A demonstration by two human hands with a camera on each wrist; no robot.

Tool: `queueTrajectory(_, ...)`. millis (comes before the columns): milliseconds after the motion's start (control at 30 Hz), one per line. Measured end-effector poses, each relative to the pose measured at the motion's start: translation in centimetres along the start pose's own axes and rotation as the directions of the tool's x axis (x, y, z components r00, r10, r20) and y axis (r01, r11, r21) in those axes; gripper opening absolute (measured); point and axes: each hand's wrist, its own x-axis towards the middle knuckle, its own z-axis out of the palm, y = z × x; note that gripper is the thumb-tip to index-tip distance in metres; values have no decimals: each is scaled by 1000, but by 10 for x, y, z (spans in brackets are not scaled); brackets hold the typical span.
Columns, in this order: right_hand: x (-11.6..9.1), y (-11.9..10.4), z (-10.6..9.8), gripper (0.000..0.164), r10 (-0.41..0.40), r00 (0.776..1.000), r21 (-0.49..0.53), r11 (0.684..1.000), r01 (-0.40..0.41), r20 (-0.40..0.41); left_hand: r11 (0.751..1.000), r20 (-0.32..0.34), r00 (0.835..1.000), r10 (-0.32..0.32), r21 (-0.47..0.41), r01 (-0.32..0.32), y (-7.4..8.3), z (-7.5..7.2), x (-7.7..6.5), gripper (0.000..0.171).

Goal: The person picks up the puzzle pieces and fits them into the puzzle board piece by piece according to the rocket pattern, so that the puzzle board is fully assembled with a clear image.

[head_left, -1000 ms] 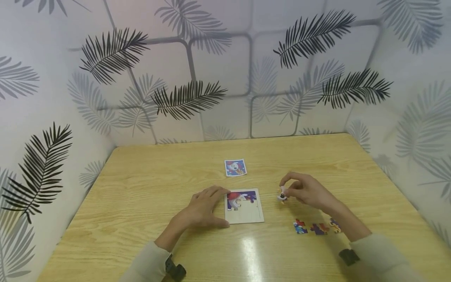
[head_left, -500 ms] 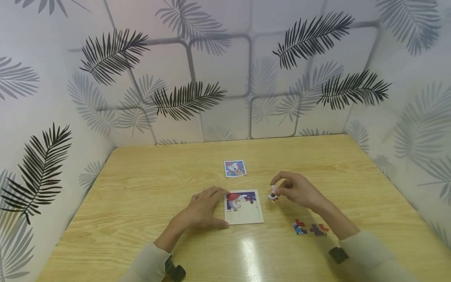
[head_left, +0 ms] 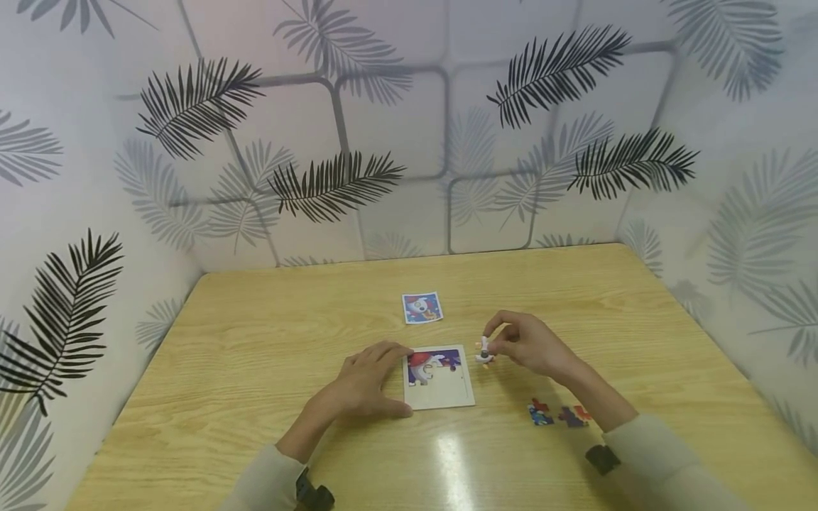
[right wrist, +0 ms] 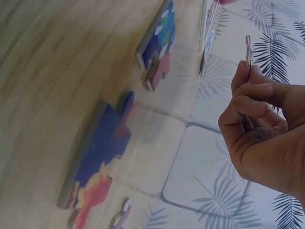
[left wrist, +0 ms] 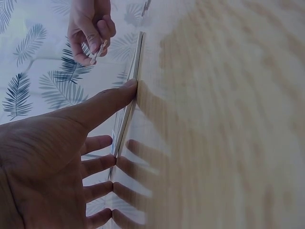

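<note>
A square puzzle tray (head_left: 447,392) lies on the table, its upper part filled with picture pieces and its lower part bare. My left hand (head_left: 366,387) rests at the tray's left side with fingers spread; in the left wrist view, the thumb (left wrist: 112,101) touches the tray's edge. Just right of the tray, my right hand (head_left: 527,346) pinches a mostly white puzzle piece (head_left: 483,355) between thumb and fingers, held above the table. The right wrist view shows this piece edge-on, and the fingers partly cover it.
A small picture card (head_left: 422,308) of a white character lies behind the tray. Loose puzzle pieces lie at the right: a blue and red one (head_left: 540,413) and a purple and orange one (head_left: 574,417). Another piece (right wrist: 121,214) shows in the right wrist view. A patterned wall stands behind.
My right hand has moved left toward the tray with the puzzle piece. The left hand stays at the tray. The rightmost loose piece is now hidden in the head view by my right arm.
</note>
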Motion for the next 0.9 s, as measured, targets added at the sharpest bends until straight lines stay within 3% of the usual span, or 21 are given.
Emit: queueTrajectory(900,16,-12,20,8,35,999,44,998,-36,22,1000,-1,1000,-1,-1,1,-1,0,-1,92)
